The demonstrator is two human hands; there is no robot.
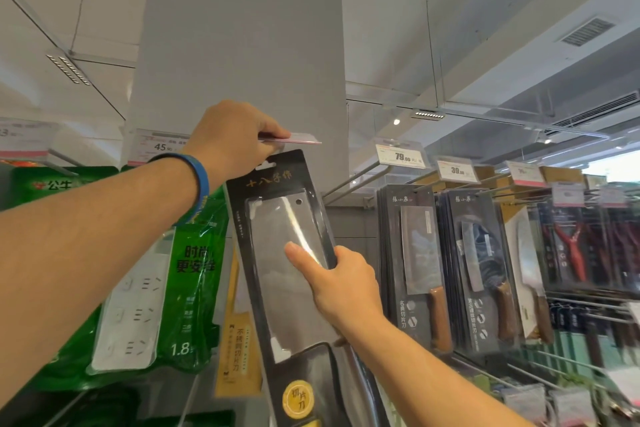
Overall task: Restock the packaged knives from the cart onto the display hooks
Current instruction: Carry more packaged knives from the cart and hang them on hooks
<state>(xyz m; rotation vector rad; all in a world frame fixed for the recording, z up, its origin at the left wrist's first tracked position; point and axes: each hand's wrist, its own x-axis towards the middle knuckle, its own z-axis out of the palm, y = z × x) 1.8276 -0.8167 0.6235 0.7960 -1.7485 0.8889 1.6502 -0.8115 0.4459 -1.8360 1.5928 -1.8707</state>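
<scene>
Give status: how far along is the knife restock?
Done: packaged knives already hang at right. In hand: the right hand grips a packaged cleaver, its hang hole just under the price tag that the left hand pinches. Left: this cleaver is not hung yet; the cart is out of view, so remaining stock unknown.

Wire display hooks (349,180) jut out just right of the grey pillar (242,45), each tipped with a price tag (398,156). Further right hang black packaged knives (414,263); left of the pillar, green power-strip packs (156,270).
</scene>
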